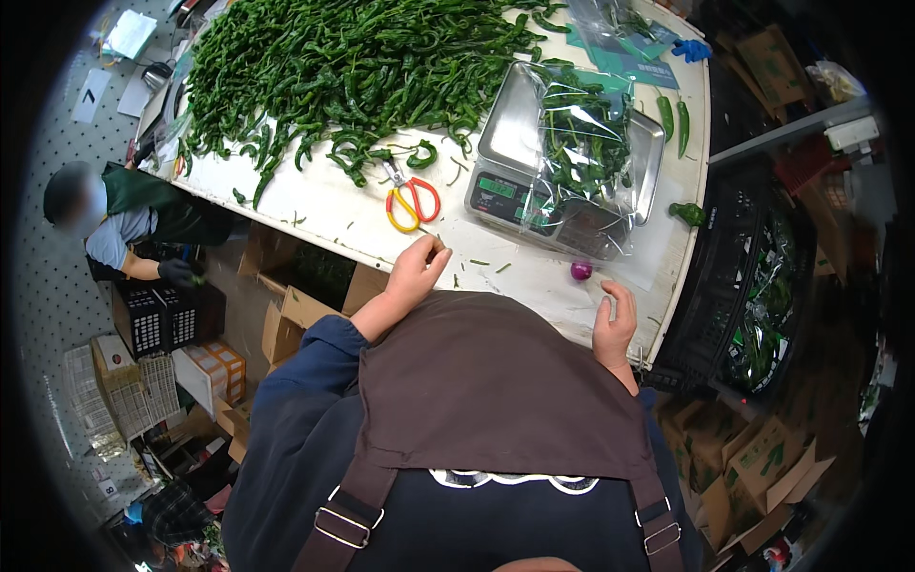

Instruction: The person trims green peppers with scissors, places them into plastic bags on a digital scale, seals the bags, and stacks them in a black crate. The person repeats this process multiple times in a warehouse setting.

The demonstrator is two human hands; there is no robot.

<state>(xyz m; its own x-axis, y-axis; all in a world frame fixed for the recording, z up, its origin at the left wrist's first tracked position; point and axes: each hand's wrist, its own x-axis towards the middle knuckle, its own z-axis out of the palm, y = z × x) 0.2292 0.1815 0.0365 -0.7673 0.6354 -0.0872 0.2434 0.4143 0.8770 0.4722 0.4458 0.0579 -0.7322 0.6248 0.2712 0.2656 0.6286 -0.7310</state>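
Observation:
My left hand [420, 266] rests at the near edge of the white table [343, 239], its fingers curled, with nothing seen in it. Just beyond it lie scissors [412, 204] with red and yellow handles. My right hand [616, 323] is near the table's right front, fingers apart and bent, holding nothing. Close to its fingertips is a small purple round object [581, 270]. A clear plastic bag of green peppers [582, 136] lies on the steel tray of a digital scale [511, 193]. A large heap of green peppers [343, 64] covers the table's far left part.
Loose peppers [684, 127] and a blue glove [691, 50] lie at the table's right. A black crate [750, 300] with bagged peppers stands beside the table. Cardboard boxes [765, 457] are on the floor. Another person [136, 214] works at the left, near black crates [154, 322].

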